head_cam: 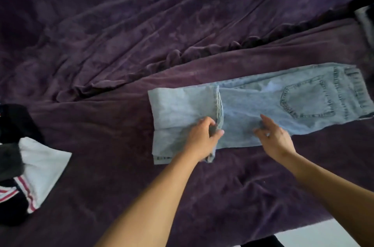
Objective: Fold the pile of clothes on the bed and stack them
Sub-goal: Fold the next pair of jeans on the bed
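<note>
Light-blue jeans [283, 105] lie crosswise on the purple bed [141, 24], waistband pointing right, legs folded back; left hand [202, 137] pinches the hems, right hand [275, 137] rests loose-fingered on denim.

Everything's sitting on a wrinkly purple blanket [125, 20], with a bunched-up ridge [182, 55] running diagonally across the middle. Bottom right corner shows a strip of pale floor [317, 234] with something dark [261, 242] next to it. There's also a blurry black-and-white thing [365, 22] at the right edge, can't tell what.
</note>
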{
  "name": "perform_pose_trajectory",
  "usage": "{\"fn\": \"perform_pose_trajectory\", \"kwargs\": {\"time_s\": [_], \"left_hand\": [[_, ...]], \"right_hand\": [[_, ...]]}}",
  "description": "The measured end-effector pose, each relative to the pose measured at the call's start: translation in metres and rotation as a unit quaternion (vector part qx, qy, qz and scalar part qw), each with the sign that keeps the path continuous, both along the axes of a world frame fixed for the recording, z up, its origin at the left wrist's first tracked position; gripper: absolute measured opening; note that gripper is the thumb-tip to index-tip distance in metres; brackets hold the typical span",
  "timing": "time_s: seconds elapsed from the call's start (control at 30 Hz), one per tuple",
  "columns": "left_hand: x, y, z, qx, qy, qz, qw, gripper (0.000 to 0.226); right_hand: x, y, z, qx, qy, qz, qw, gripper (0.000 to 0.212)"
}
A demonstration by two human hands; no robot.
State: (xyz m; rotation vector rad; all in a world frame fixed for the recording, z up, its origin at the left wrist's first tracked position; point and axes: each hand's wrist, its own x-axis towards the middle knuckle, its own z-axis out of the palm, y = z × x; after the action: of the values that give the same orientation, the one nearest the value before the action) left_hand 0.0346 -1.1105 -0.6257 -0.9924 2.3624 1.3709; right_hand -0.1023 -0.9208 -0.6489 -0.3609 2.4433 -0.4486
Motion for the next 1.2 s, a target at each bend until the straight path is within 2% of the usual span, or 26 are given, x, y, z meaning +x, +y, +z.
{"fn": "perform_pose_trajectory", "kwargs": {"time_s": [0.07,0.1,0.13,0.2,0.23,0.27,0.3,0.37,0.4,0.43,0.47,0.53,0.6,0.67,0.73,0.8,0.83,0.9,0.97,1.1,1.2], "left_hand": [[0.002,0.002,-0.009,0.014,-0.008,0.005,1.000,0.029],[0.008,-0.003,-0.010,-0.028,0.000,0.039,0.999,0.028],[0.014,-0.010,-0.012,-0.099,0.012,0.076,0.992,0.025],[0.029,-0.029,-0.016,-0.264,0.008,0.122,0.957,0.024],[0.035,-0.038,-0.019,-0.307,-0.002,0.154,0.939,0.028],[0.039,-0.047,-0.022,-0.305,-0.012,0.189,0.933,0.035],[0.041,-0.055,-0.025,-0.264,-0.019,0.230,0.936,0.044],[0.038,-0.070,-0.037,-0.131,-0.032,0.318,0.938,0.058],[0.036,-0.074,-0.041,-0.088,-0.029,0.349,0.933,0.054],[0.035,-0.077,-0.044,-0.082,-0.016,0.360,0.929,0.042],[0.033,-0.077,-0.044,-0.104,0.005,0.360,0.927,0.029],[0.025,-0.074,-0.044,-0.160,0.040,0.334,0.928,0.023],[0.013,-0.066,-0.048,-0.177,0.029,0.299,0.937,0.026],[0.003,-0.058,-0.050,-0.184,-0.027,0.293,0.938,0.042],[-0.001,-0.055,-0.050,-0.272,-0.033,0.258,0.927,0.057],[-0.004,-0.058,-0.052,-0.392,0.011,0.144,0.909,0.056],[-0.006,-0.061,-0.057,-0.429,0.025,0.070,0.900,0.053],[-0.008,-0.068,-0.074,-0.431,-0.007,-0.062,0.900,0.053],[-0.006,-0.083,-0.097,-0.402,-0.087,-0.127,0.903,0.059],[-0.002,-0.101,-0.130,-0.410,-0.156,-0.183,0.880,0.065],[-0.007,-0.093,-0.121,-0.412,-0.176,-0.185,0.875,0.064]], "right_hand": [[-0.014,0.005,0.003,0.010,0.017,0.053,0.998,0.049],[-0.019,0.001,0.005,0.002,0.044,0.086,0.995,0.049],[-0.023,-0.006,0.008,-0.020,0.071,0.117,0.990,0.050],[-0.019,-0.030,0.010,-0.067,0.100,0.194,0.974,0.052],[-0.012,-0.045,0.008,-0.087,0.095,0.218,0.967,0.054],[-0.003,-0.061,0.002,-0.102,0.068,0.204,0.971,0.058],[0.007,-0.076,-0.006,-0.104,0.013,0.150,0.983,0.064],[0.018,-0.105,-0.023,-0.083,-0.116,-0.017,0.990,0.068],[0.019,-0.115,-0.030,-0.087,-0.170,-0.095,0.977,0.056],[0.017,-0.121,-0.039,-0.111,-0.186,-0.148,0.965,0.035],[0.011,-0.123,-0.042,-0.136,-0.164,-0.169,0.962,0.019],[-0.011,-0.121,-0.043,-0.161,-0.057,-0.133,0.976,0.021],[-0.036,-0.114,-0.044,-0.129,0.023,-0.058,0.990,0.019],[-0.050,-0.103,-0.044,-0.025,0.040,0.030,0.998,0.044],[-0.047,-0.090,-0.043,0.027,0.123,0.122,0.985,0.063],[-0.027,-0.082,-0.042,-0.019,0.226,0.207,0.952,0.064],[-0.014,-0.078,-0.046,-0.041,0.242,0.240,0.939,0.061],[0.013,-0.070,-0.063,-0.022,0.210,0.305,0.929,0.061],[0.034,-0.058,-0.089,0.041,0.177,0.352,0.918,0.065],[0.042,-0.046,-0.122,0.074,0.180,0.343,0.919,0.066],[0.038,-0.044,-0.113,0.050,0.149,0.347,0.924,0.067]]}}
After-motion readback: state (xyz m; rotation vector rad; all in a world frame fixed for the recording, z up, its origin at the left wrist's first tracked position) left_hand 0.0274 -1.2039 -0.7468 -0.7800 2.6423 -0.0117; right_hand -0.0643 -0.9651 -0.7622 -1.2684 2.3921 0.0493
